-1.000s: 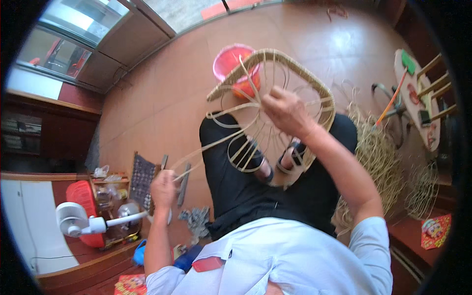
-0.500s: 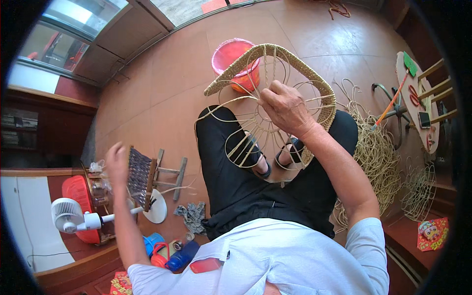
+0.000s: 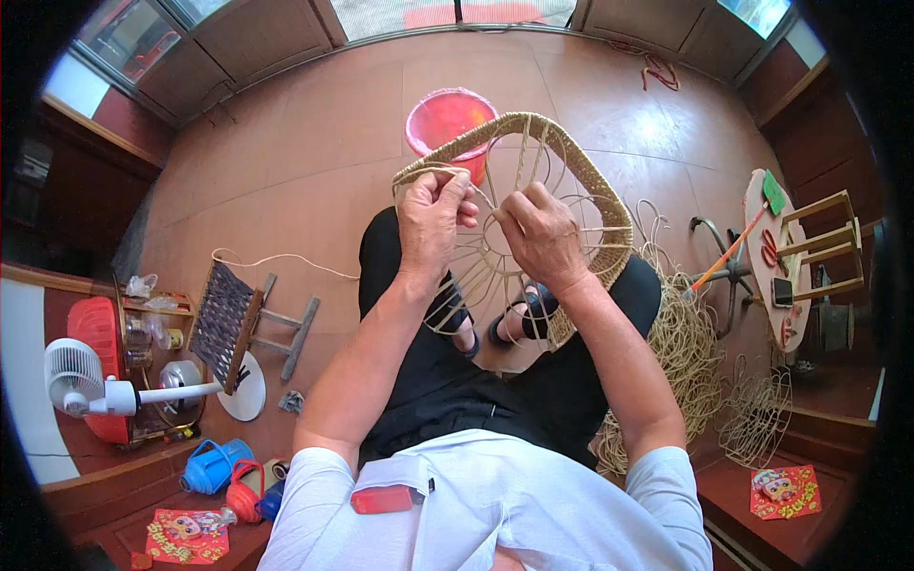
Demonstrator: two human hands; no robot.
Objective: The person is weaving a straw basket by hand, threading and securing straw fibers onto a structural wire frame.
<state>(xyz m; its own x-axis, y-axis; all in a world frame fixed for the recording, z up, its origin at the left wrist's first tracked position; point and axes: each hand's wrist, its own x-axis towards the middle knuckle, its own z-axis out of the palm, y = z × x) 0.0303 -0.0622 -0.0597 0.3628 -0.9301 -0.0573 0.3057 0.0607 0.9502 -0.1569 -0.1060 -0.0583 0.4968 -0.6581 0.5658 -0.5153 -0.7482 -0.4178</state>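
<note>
A half-woven wicker basket (image 3: 615, 190) rests across my knees, with a braided tan rim and thin spokes running to a ring in its middle. My left hand (image 3: 430, 221) is at the rim's left part, thumb and fingers pinched on a pale cane strand (image 3: 444, 169). Beside it, over the spokes, my right hand (image 3: 543, 233) is closed, its fingertips pinching the strand where it passes between the two hands. The tips of the right fingers are partly hidden. Below the basket my feet show through the spokes.
A red bucket (image 3: 447, 119) stands beyond the basket. To the right lie a heap of cane (image 3: 700, 366), a round table (image 3: 759, 228) with scissors (image 3: 768, 246) and a phone (image 3: 782, 293). At left are a woven-seat stool (image 3: 225, 312), a white fan (image 3: 76, 376) and a blue jug (image 3: 217, 465).
My left hand has come in from far left to the basket rim and pinches the strand. The right hand stays at the basket. The view has shifted, showing more of the doorway.
</note>
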